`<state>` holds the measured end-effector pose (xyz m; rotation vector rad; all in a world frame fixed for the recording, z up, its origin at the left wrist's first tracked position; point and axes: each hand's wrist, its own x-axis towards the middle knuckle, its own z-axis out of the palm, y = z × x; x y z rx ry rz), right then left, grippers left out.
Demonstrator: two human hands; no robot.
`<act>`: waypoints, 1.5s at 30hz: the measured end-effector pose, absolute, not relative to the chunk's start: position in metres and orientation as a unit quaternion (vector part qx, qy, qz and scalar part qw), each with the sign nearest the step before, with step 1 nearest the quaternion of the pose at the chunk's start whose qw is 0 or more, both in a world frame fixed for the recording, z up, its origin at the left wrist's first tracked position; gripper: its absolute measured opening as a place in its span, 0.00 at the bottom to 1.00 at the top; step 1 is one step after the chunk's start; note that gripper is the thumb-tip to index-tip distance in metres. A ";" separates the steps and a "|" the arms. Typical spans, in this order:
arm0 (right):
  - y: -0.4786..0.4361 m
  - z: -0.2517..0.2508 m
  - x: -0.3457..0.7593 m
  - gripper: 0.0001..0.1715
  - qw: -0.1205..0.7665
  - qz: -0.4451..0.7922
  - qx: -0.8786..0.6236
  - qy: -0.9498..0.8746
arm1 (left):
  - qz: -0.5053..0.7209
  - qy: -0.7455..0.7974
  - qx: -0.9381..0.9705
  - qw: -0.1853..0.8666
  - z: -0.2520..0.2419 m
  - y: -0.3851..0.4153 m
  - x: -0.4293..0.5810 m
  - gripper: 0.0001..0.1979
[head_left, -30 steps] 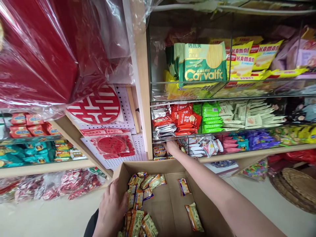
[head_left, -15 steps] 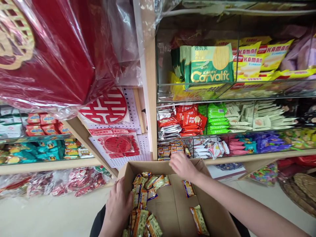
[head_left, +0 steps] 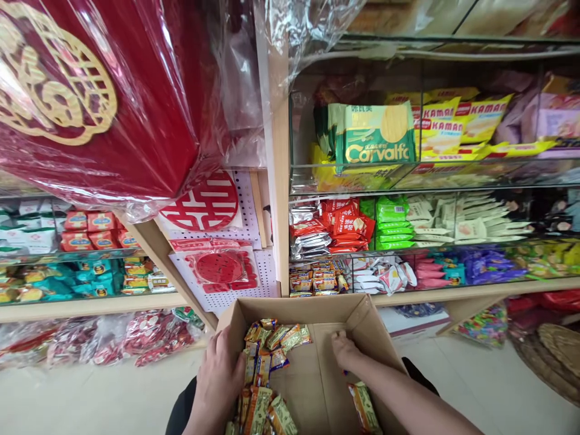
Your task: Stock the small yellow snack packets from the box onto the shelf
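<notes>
An open cardboard box stands in front of me, with small orange-and-gold wrapped snack bars piled along its left side. My left hand grips the box's left wall, thumb inside and fingers over the rim. Inside the box on the right, my right hand is down near the bottom with curled fingers. It covers a small snack packet, of which only a bluish edge shows below the hand. Another snack bar lies nearer to me, beside my right forearm.
Beyond the box, a shelf bin holds similar small bars. Clear-fronted shelves carry green wafer packs, yellow packs and red packets. A large red plastic-wrapped box overhangs the upper left. Bagged goods lie under the left shelf.
My right hand has come back from the shelf bin, down into the box's right side, over the packet lying there. My left hand stays on the box wall. The view has shifted slightly.
</notes>
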<state>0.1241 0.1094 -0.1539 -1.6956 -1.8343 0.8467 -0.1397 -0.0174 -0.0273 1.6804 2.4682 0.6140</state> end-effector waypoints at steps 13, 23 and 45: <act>0.071 -0.032 0.094 0.50 0.209 0.424 -0.466 -0.748 | 0.444 0.669 0.540 0.251 -0.007 -0.016 -0.089 0.25; 0.041 -0.006 0.090 0.23 0.384 0.534 -0.445 -0.608 | 0.565 0.547 0.288 0.546 0.007 -0.006 -0.043 0.18; 0.064 -0.024 0.104 0.21 0.422 0.606 -0.400 -0.543 | 0.445 0.686 0.504 0.278 0.002 -0.013 -0.086 0.21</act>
